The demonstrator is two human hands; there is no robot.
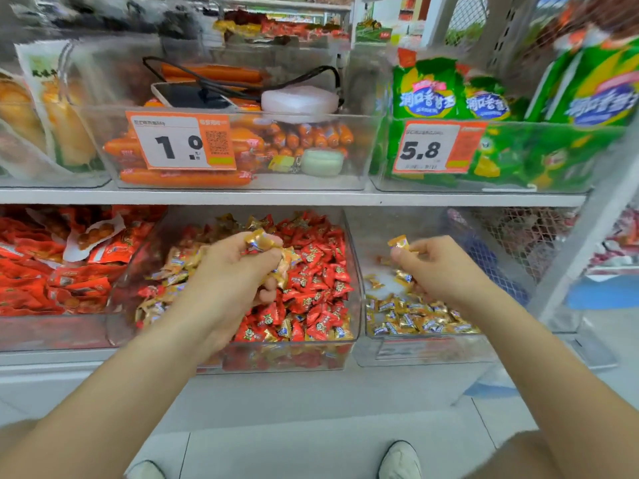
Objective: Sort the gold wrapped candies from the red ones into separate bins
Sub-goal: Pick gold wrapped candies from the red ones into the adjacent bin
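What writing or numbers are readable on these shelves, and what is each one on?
"1.0": left orange price tag, on the sausage bin.
"5.8": right orange price tag, in front of the green packets.
Blue Chinese brand lettering on the green packets: too blurred to quote.
Small print on both tags, wrappers of red candies and gold candies: too small.

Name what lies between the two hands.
In the head view, red candies in the mixed bin, then the clear side walls of that bin and the gold bin.
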